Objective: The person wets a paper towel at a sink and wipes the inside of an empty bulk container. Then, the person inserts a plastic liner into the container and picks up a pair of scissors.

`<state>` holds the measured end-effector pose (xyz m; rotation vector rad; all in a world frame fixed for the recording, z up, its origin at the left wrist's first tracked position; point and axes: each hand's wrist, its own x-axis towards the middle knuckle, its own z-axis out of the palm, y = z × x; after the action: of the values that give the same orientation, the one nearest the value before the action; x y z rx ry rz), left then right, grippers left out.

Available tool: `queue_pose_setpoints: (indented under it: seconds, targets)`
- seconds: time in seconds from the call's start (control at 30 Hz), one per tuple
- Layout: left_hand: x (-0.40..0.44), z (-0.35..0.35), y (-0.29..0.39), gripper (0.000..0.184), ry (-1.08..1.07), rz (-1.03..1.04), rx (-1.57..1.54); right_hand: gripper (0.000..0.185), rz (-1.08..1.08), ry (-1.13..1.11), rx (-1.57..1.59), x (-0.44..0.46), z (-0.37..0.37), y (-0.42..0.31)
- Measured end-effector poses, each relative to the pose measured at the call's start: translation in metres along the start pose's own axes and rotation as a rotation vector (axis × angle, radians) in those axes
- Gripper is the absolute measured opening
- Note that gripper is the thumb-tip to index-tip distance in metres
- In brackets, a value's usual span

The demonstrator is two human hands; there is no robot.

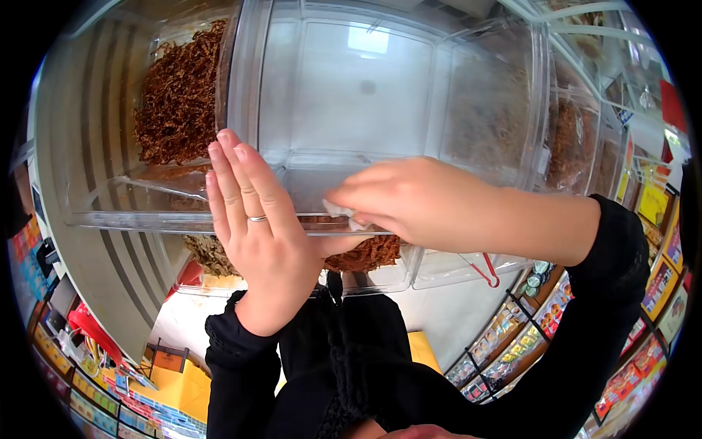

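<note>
A large clear plastic bin (365, 95) fills the upper middle, with only a faint haze on its walls. My left hand (267, 227) lies flat against the bin's near left edge, fingers stretched out and pointing up, a ring on one finger. At the near edge, right of it, my right hand (395, 194) is closed round a crumpled white cloth (340, 210), pressed to the rim. The ends of the cloth show below its fingertips.
Brown shredded food (183, 99) sits in a clear bin at the left. Reddish-brown food (365, 254) shows in a bin below the edge. Tongs with a red handle (484, 272) hang at the lower right. Packed shelves (512, 329) stand beyond.
</note>
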<state>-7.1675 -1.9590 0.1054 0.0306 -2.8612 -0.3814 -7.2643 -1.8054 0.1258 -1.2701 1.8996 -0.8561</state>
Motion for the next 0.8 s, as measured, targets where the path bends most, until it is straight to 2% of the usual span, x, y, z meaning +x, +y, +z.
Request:
queue_pose_setpoints:
  seconds: [0.1,0.17,0.2,0.27,0.37,0.4,0.43,0.47,0.5,0.57,0.6,0.67,0.7,0.8]
  targets:
    - [-0.002,0.008,-0.003,0.12,0.111,0.024,-0.057,0.013,0.014,0.004,-0.02,0.018,0.002,-0.007]
    - [-0.003,0.007,-0.004,0.116,0.095,0.017,-0.101,0.027,0.154,-0.129,0.091,0.03,-0.003,-0.017]
    - [-0.006,0.012,-0.007,0.116,0.127,0.037,-0.084,0.027,0.15,-0.123,0.092,0.032,0.001,-0.016]
    - [-0.009,0.01,-0.009,0.117,0.158,0.065,-0.057,0.028,0.072,0.039,0.116,0.034,0.012,-0.012]
    - [-0.009,-0.006,-0.006,0.118,0.108,0.043,-0.184,0.03,0.077,0.061,0.156,0.037,0.014,-0.015]
    - [-0.012,-0.011,-0.01,0.118,0.194,0.016,-0.431,0.03,0.068,0.068,0.155,0.038,0.011,-0.018]
    - [-0.016,-0.016,-0.014,0.117,0.279,-0.011,-0.68,0.027,0.128,0.155,0.291,0.038,0.006,-0.02]
    - [-0.021,-0.025,-0.014,0.102,0.303,-0.024,-0.832,0.024,0.189,0.24,0.43,0.038,0.002,-0.022]
    - [-0.029,-0.029,-0.017,0.102,0.306,-0.023,-0.827,0.024,0.184,0.24,0.429,0.037,-0.003,-0.022]
    - [-0.049,-0.03,-0.023,0.081,0.306,-0.178,-0.85,0.029,0.263,0.218,0.513,0.035,-0.013,-0.021]
    - [-0.056,-0.028,-0.025,0.081,0.307,-0.177,-0.843,0.03,0.262,0.213,0.521,0.034,-0.012,-0.019]
    - [-0.067,-0.026,-0.028,0.056,0.24,-0.169,-0.701,0.03,0.238,0.199,0.541,0.036,-0.009,-0.015]
    - [-0.069,-0.026,-0.027,0.056,0.242,-0.167,-0.698,0.031,0.222,0.186,0.558,0.036,-0.009,-0.012]
    - [-0.074,-0.025,-0.027,0.038,0.271,-0.142,-0.647,0.032,0.219,0.204,0.468,0.03,-0.02,0.009]
